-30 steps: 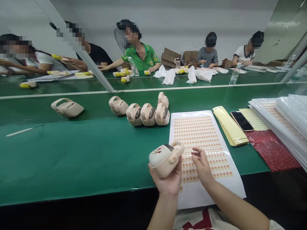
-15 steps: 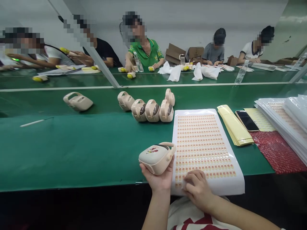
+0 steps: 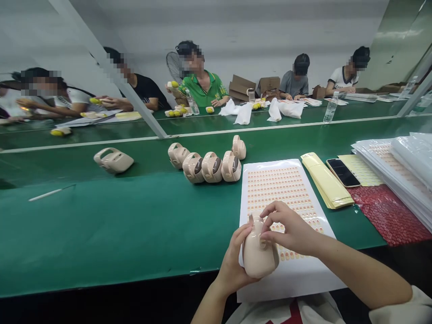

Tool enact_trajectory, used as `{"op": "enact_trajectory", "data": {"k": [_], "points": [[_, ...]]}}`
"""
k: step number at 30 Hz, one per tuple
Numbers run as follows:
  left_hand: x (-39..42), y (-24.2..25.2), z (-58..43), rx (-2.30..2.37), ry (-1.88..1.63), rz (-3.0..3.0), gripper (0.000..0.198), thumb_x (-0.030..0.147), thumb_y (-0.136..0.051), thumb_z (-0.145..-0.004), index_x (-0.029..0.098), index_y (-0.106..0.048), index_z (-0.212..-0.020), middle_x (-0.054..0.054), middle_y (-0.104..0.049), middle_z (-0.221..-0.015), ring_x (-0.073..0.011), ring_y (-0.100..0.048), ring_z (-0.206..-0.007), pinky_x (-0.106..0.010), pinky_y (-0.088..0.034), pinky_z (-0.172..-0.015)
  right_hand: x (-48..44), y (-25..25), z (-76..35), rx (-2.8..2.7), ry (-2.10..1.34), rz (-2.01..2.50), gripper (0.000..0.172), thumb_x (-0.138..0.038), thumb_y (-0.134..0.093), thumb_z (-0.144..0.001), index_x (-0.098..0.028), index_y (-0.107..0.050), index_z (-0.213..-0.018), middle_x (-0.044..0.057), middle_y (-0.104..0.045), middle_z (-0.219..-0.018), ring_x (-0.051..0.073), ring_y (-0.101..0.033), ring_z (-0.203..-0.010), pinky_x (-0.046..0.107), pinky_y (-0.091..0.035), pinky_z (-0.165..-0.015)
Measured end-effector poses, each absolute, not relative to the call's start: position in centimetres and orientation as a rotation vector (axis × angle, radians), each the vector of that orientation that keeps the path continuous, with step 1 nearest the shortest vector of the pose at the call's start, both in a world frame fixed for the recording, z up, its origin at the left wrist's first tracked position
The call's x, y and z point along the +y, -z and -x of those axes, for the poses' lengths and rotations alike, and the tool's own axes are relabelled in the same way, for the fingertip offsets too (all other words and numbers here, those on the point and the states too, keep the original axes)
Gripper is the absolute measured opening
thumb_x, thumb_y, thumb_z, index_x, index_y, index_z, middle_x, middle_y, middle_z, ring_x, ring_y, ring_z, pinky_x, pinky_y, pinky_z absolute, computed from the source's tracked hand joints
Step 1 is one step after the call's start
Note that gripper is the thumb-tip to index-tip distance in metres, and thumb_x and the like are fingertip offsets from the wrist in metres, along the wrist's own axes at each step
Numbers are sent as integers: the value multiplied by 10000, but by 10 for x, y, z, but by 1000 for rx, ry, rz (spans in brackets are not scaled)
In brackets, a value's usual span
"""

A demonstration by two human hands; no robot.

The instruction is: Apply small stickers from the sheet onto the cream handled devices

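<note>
In the head view my left hand [image 3: 232, 258] is wrapped round a beige, rounded device with a carrying handle [image 3: 258, 261], held tilted above the front of the sticker sheet. Its plain beige side is toward me. My right hand [image 3: 281, 229] is at the device's side, by the handle's round pivot, with thumb and fingertips drawn together. Whatever lies between those fingertips is too small to make out. Beneath both hands lies the white sheet [image 3: 248, 193] printed with rows of small orange-and-gold stickers.
Several similar beige devices [image 3: 212, 167] stand farther back, and one [image 3: 114, 161] lies to the left near a white pen-like tool [image 3: 45, 195]. On the right are yellow paper strips [image 3: 326, 182], a phone [image 3: 343, 173], red bubble wrap [image 3: 373, 211] and stacked sheets [image 3: 388, 166]. Co-workers sit opposite.
My left hand has brought the device rightward over the sheet and turned it, so its decorated face no longer shows. My right hand has risen from the sheet's front stickers to the device's side.
</note>
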State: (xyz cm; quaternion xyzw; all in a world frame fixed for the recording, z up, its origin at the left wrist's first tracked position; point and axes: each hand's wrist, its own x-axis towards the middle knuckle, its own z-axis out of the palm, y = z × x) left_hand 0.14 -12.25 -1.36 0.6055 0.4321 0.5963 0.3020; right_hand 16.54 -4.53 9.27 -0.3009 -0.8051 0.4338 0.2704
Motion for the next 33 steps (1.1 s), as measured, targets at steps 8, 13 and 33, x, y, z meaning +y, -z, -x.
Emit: {"op": "enact_trajectory", "data": {"k": [8,13,33], "points": [[-119,11,-2,1138,-1522,-1809,941,165,-800,-514,372,-358,-1319,-108,-450,-1278,-359,-440,-1185,-535,-383,-947,-45,-87,-166,-2233,-1103,839,121,-132,-658,-706,-211,-591,-643,32,-538,-923,198,-540,-907,394,-492,-811],[-117,13,1,1126,-1565,-1715,938,107,-812,-432,368,-457,-1260,-104,-489,-1264,-377,-479,-1145,-543,-399,-921,-46,-87,-165,-2282,-958,754,130,-115,-619,-716,-209,-553,-657,39,-543,-890,194,-551,-859,382,-509,-761],[-119,6,-4,1053,-1656,-1539,922,64,-840,-304,322,-575,-1149,-135,-559,-1190,-420,-502,-1106,-593,-377,-910,-25,-55,-158,-1913,-1310,817,292,-353,-443,-853,-215,-581,-1070,77,-596,-1096,204,-559,-1029,410,-460,-899]]}}
